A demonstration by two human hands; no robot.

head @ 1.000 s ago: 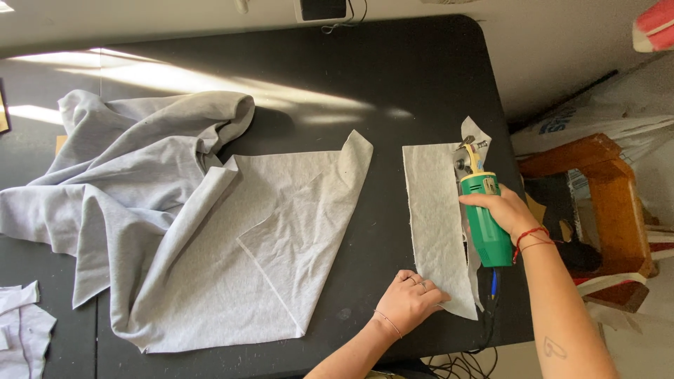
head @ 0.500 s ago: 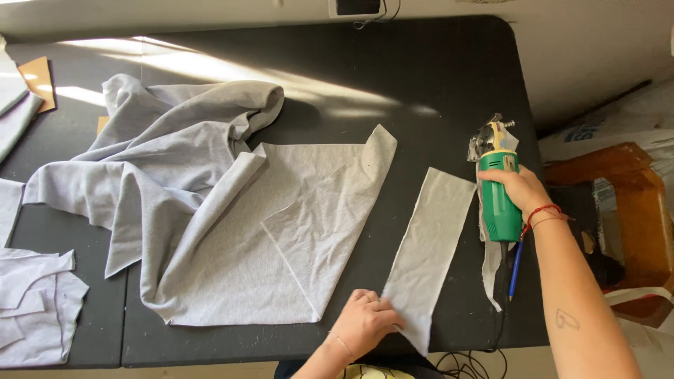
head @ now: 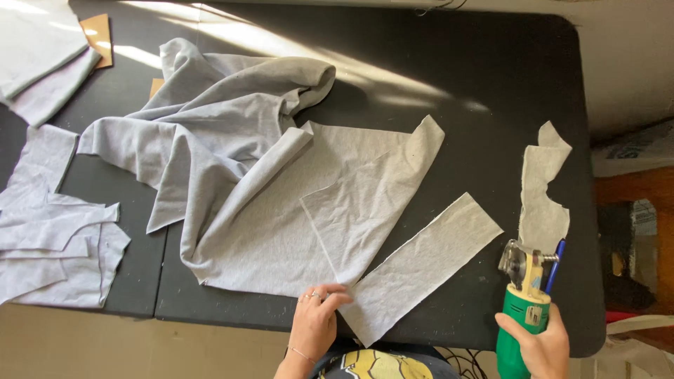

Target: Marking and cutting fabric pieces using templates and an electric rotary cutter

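Head view: at lower centre the left hand [head: 314, 324], fingers spread flat, now slides the cut strip [head: 421, 267] leftward toward the grey cloth [head: 281, 196]; the right hand [head: 539, 345], gripping the green cutter [head: 523, 309], has pulled back to the tabletop [head: 491, 84] edge.

Daylight entered from the far side, casting bright streaks across the black table [head: 491, 84]. The grey cloth [head: 232, 140] was evenly lit. Focus was sharp throughout.
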